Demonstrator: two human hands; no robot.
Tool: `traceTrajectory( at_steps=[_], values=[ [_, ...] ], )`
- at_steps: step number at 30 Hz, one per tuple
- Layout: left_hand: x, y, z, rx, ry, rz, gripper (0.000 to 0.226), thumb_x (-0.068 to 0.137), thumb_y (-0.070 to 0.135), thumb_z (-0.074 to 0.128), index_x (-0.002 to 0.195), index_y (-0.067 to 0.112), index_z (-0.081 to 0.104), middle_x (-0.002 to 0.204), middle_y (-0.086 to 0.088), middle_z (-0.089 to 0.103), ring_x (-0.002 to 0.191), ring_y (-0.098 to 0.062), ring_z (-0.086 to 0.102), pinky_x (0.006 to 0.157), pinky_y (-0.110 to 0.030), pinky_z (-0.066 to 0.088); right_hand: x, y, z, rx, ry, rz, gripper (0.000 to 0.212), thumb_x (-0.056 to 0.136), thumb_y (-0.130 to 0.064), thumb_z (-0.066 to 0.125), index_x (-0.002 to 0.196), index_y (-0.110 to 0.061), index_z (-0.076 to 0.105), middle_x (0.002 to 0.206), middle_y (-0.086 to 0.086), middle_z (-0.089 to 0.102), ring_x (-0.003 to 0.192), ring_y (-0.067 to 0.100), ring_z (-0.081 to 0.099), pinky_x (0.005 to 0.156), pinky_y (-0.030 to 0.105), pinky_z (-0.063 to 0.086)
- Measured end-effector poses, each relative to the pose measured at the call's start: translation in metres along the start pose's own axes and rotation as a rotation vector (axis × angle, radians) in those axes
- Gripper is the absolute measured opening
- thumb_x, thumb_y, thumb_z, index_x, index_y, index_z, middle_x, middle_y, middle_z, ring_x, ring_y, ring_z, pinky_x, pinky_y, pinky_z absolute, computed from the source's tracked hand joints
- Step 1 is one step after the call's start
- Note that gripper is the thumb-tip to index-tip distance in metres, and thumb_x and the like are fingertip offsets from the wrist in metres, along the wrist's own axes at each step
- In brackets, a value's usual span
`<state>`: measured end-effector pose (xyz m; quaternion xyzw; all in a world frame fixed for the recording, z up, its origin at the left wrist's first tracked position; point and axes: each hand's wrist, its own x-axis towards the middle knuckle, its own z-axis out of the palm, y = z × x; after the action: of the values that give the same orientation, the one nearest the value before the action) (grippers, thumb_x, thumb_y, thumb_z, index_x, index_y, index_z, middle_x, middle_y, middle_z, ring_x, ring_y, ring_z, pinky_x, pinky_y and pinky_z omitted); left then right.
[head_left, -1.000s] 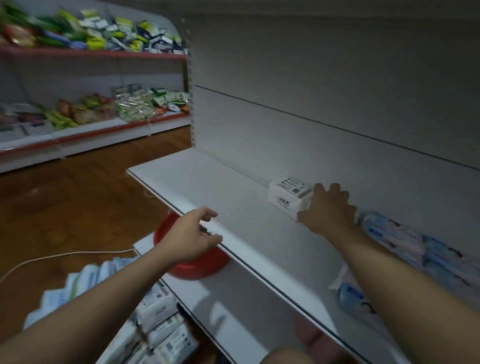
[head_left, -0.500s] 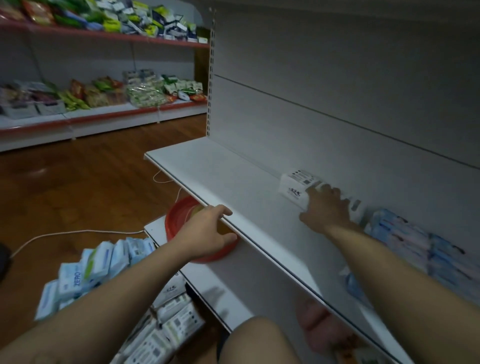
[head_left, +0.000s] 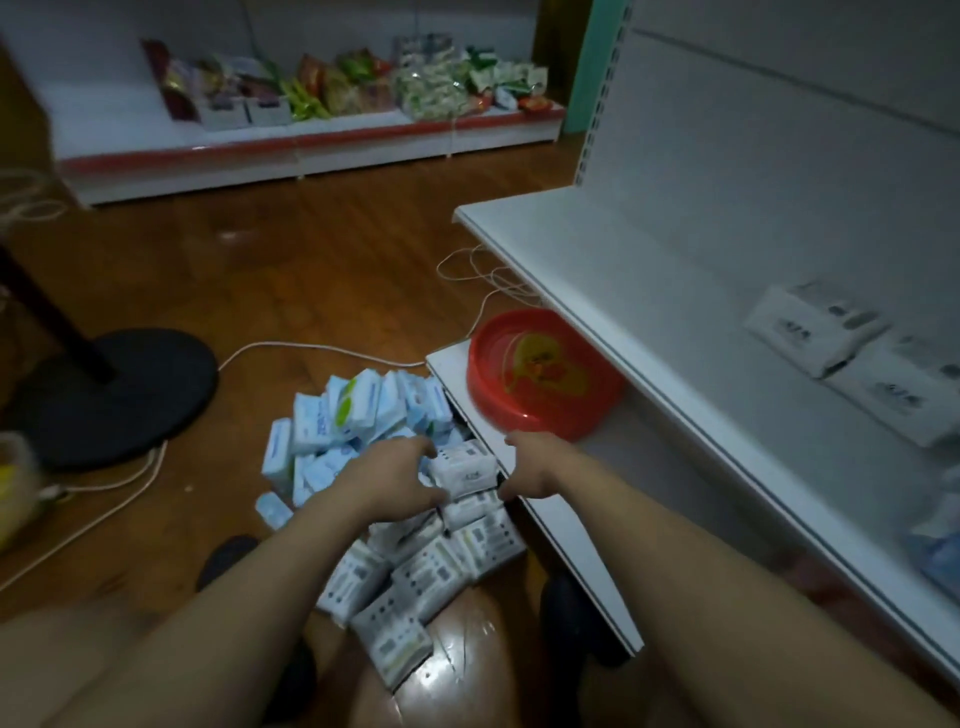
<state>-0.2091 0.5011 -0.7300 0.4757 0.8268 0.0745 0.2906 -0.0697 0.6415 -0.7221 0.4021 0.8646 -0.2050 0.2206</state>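
Pickup step: left hand (head_left: 395, 483) and right hand (head_left: 531, 467), fingers curling, are clasping the white rectangular plastic-wrapped tissue pack (head_left: 464, 467) atop the near floor pile (head_left: 415, 571). Next, likely: lifting it right onto the white metal shelf (head_left: 649, 312).

A red basin (head_left: 582, 422) sits on the lower shelf board (head_left: 618, 462). At its eight o'clock, blue-and-white packs (head_left: 353, 415) lie heaped on the wooden floor (head_left: 311, 249). Farther out at nine o'clock stands a black round stand base (head_left: 111, 395), with a white cable (head_left: 311, 349) running between. At three o'clock, two white packs (head_left: 810, 330) lie touching on the upper shelf (head_left: 649, 291). At eleven o'clock, bagged snacks (head_left: 363, 88) crowd a far shelf (head_left: 311, 150).
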Motion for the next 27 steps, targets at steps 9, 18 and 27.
traceTrajectory(
  at_steps=[9,18,27],
  values=[
    [0.004,-0.081,0.115,-0.099,-0.080,-0.301,0.054,0.085,0.045,0.060,0.132,0.022,0.046,0.129,-0.005,0.056,0.114,-0.024,0.055,0.091,-0.036,0.049,0.050,-0.015,0.068,-0.068,-0.080,0.003,0.066,0.075,-0.037,0.072,0.132,-0.018,0.045,0.132,0.012,0.053,0.117,0.030,0.053,0.094,0.037,0.048],
    [0.003,-0.127,0.195,0.047,-0.201,-0.376,0.059,0.089,0.052,0.056,0.134,0.020,0.035,0.132,-0.008,0.042,0.121,-0.029,0.044,0.093,-0.043,0.042,0.060,-0.021,0.230,0.290,-0.282,0.081,0.056,0.077,-0.043,0.066,0.128,-0.023,0.054,0.125,0.003,0.057,0.115,0.027,0.057,0.088,0.031,0.047],
    [0.022,-0.127,0.250,-0.098,-0.100,-0.420,0.090,0.077,0.045,0.073,0.147,0.021,0.021,0.149,-0.005,0.030,0.135,-0.025,0.029,0.101,-0.040,0.040,0.110,-0.027,0.241,0.405,0.030,0.227,0.042,0.088,-0.027,0.060,0.124,-0.013,0.044,0.125,0.008,0.045,0.113,0.026,0.046,0.089,0.036,0.042]
  ],
)
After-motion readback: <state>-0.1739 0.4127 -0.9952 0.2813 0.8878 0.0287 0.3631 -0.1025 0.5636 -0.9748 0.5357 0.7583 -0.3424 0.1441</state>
